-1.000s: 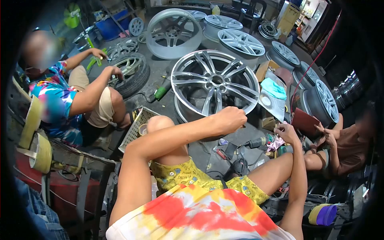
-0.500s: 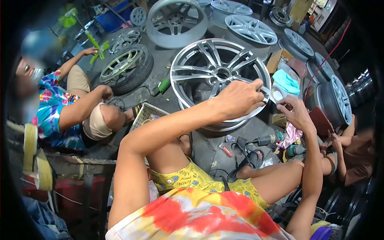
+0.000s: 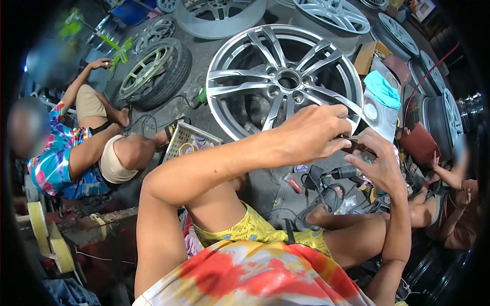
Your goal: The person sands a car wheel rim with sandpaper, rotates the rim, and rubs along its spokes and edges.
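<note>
My left hand (image 3: 311, 133) is closed in front of the silver multi-spoke wheel rim (image 3: 288, 79), its fingertips pinching a small dark piece (image 3: 350, 145). My right hand (image 3: 378, 160) is just to the right, thumb and fingers curled at the other side of the same piece. The piece is small and largely covered by the fingers, so what it is stays unclear. The rim lies face up beyond my hands. Right of the rim, a light blue cloth (image 3: 383, 90) rests on a pale board.
A person in a colourful shirt (image 3: 48, 166) sits at the left near a tyre (image 3: 158, 76). Another in brown (image 3: 462, 214) holds a red-brown sheet (image 3: 418, 143) at the right. A basket (image 3: 191, 140), a power tool (image 3: 344, 172) and cables lie on the floor. More rims stand behind.
My hands have come together around the small dark piece. The view has tilted down and closer to the rim. The person at the left has leaned lower.
</note>
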Motion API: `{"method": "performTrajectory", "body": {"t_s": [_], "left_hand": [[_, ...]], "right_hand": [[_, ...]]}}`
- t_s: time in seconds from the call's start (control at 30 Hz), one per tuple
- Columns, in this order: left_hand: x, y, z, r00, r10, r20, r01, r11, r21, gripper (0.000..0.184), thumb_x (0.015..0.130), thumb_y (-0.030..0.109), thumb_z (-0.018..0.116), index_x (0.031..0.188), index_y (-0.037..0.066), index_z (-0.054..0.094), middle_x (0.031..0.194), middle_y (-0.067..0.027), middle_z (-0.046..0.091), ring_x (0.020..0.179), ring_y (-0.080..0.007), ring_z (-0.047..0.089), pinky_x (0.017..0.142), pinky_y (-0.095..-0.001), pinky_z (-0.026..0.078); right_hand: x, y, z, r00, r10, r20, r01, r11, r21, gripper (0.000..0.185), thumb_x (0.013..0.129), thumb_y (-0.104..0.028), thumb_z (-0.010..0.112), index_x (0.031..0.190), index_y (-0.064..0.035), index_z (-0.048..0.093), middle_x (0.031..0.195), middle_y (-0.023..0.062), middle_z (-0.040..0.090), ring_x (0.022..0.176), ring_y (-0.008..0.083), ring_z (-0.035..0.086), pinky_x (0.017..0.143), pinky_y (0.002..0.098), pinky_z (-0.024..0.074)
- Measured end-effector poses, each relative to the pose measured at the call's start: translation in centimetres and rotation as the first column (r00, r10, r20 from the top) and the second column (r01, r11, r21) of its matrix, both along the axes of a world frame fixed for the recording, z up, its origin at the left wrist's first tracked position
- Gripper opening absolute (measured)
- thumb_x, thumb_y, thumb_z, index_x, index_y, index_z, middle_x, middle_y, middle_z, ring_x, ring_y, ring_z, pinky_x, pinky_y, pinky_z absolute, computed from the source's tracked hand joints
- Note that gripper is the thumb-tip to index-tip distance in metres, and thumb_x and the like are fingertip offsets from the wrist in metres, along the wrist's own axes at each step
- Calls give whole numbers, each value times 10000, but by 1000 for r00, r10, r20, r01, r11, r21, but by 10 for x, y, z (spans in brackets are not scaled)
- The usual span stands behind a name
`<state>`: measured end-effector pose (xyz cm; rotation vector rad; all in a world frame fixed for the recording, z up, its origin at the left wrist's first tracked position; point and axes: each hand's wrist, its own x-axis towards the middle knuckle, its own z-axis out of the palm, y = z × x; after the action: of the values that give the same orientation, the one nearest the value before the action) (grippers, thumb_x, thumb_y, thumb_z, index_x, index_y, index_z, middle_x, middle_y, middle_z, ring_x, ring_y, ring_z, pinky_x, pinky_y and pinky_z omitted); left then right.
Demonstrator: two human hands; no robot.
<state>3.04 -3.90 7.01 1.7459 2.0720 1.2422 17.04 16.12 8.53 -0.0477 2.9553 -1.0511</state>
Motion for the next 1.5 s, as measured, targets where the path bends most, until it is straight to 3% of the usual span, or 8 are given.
{"method": "performTrajectory", "body": {"t_s": [0.23, 0.33, 0.5, 0.63, 0.8, 1.17, 1.23, 1.5], "left_hand": [[4, 14, -3, 997, -42, 64, 33, 991, 128, 178, 880, 112, 777, 983, -12, 703, 876, -135, 610, 737, -288, 634, 645, -374, 519], [3, 12, 2, 990, -16, 138, 9, 999, 53, 196, 877, 95, 792, 1028, -2, 713, 874, -101, 625, 738, -198, 669, 654, -316, 548], [0, 8, 1, 971, -59, 232, 62, 998, -6, 133, 889, 75, 778, 983, -4, 728, 833, -97, 690, 735, -167, 682, 661, -308, 551], [4, 10, 6, 981, -76, 177, 85, 995, -43, 120, 910, 83, 760, 970, -13, 720, 846, -96, 693, 715, -150, 660, 631, -300, 522], [6, 15, 4, 975, -65, 215, 77, 996, -50, 128, 901, 85, 769, 957, -15, 711, 830, -92, 685, 700, -141, 651, 622, -291, 515], [8, 11, 9, 961, -87, 262, 106, 993, -57, 161, 902, 108, 769, 990, -17, 716, 829, -85, 687, 685, -129, 649, 614, -287, 517], [10, 12, 15, 955, -65, 290, 103, 988, -117, 155, 893, 80, 738, 950, -56, 694, 812, -171, 695, 707, -261, 700, 650, -364, 537], [12, 15, 14, 941, -66, 333, 103, 990, -95, 139, 893, 70, 730, 935, -57, 694, 771, -160, 680, 673, -218, 676, 632, -351, 526]], "right_hand": [[10, 9, -16, 971, 38, -235, -37, 999, 10, 282, 840, -124, 812, 831, 38, 582, 781, 137, 544, 703, 299, 560, 626, 408, 428], [19, 15, -17, 973, 3, -229, -13, 999, -43, 272, 860, -118, 799, 831, 42, 580, 763, 137, 538, 677, 297, 548, 624, 395, 434], [33, 20, -16, 976, -40, -213, 29, 998, -53, 284, 864, -111, 804, 831, 49, 572, 752, 132, 529, 658, 284, 531, 626, 381, 444], [38, 20, -17, 979, -57, -195, 42, 996, -79, 291, 863, -115, 808, 843, 51, 569, 769, 123, 536, 676, 268, 548, 640, 376, 452], [35, 17, -11, 956, -69, -287, 44, 995, -93, 283, 866, -113, 808, 857, 45, 572, 791, 114, 555, 696, 245, 563, 648, 361, 459], [39, 17, -11, 965, -93, -245, 59, 988, -144, 255, 862, -90, 808, 867, 42, 590, 776, 106, 550, 666, 220, 536, 626, 339, 444], [38, 17, -13, 964, -99, -247, 59, 985, -163, 257, 858, -89, 811, 867, 42, 590, 775, 105, 548, 665, 222, 536, 626, 339, 442], [37, 20, -12, 962, -71, -264, 33, 989, -146, 275, 848, -112, 822, 878, 46, 599, 774, 107, 547, 678, 235, 534, 637, 359, 437]]}}
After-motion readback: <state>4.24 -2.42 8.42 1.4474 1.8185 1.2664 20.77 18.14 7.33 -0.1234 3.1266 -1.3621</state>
